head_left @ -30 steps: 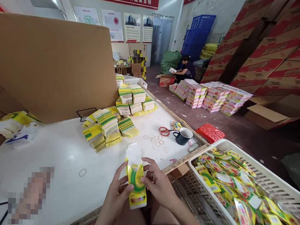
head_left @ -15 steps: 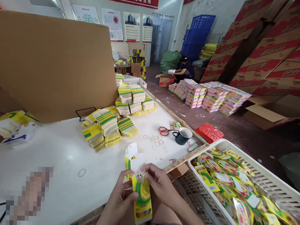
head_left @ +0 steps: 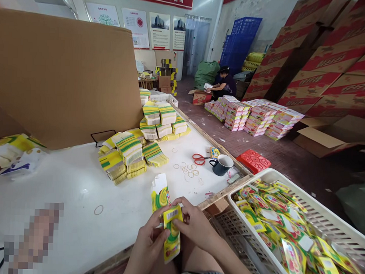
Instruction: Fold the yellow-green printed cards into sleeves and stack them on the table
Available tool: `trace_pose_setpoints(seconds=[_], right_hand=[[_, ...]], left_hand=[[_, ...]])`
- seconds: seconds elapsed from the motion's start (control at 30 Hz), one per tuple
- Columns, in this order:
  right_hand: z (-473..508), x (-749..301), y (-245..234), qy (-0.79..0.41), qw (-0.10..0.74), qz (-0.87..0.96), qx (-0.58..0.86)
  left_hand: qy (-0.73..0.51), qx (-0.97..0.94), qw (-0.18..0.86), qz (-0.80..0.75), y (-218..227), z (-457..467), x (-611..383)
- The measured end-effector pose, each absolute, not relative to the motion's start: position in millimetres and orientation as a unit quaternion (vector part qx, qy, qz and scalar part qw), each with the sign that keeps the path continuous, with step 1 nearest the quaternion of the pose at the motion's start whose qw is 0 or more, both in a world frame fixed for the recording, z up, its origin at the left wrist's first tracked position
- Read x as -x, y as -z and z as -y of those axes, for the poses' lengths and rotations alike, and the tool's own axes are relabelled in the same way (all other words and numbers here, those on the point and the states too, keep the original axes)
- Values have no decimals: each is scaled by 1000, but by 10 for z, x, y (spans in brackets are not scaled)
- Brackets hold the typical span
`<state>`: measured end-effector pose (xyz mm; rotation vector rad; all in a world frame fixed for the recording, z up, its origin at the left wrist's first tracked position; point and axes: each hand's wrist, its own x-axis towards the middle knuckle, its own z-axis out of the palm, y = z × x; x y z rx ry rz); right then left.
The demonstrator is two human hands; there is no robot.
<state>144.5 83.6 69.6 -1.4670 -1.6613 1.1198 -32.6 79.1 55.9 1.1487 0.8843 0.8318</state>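
Item: small yellow carton, thin printed card, held low over the near table edge. Left hand pinches its lower side; right hand has fingers closed on the barcode end flap. Likely light, creasable, best gripped by edges and folds (glossy faces may slip). Adjacent: flat carton bundles on the table, loose rubber bands, scissors, dark mug, white crate of packets at right, cardboard screen behind. Nothing blocks the hands.
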Motion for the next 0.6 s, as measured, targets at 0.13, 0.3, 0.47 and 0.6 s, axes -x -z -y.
trace_pose_setpoints(seconds=[0.13, 0.3, 0.47, 0.6], right_hand=[[-856, -1347, -619, -352, 277, 646, 618], [-837, -1255, -627, -288, 232, 654, 660], [-825, -1349, -624, -348, 307, 662, 589], [-821, -1439, -576, -395, 404, 617, 548]], left_hand=[[-366, -533, 659, -385, -571, -779, 312], [-353, -529, 650, -416, -579, -789, 309], [-370, -493, 667, -418, -574, -852, 341], [-376, -481, 697, -375, -572, -850, 238]])
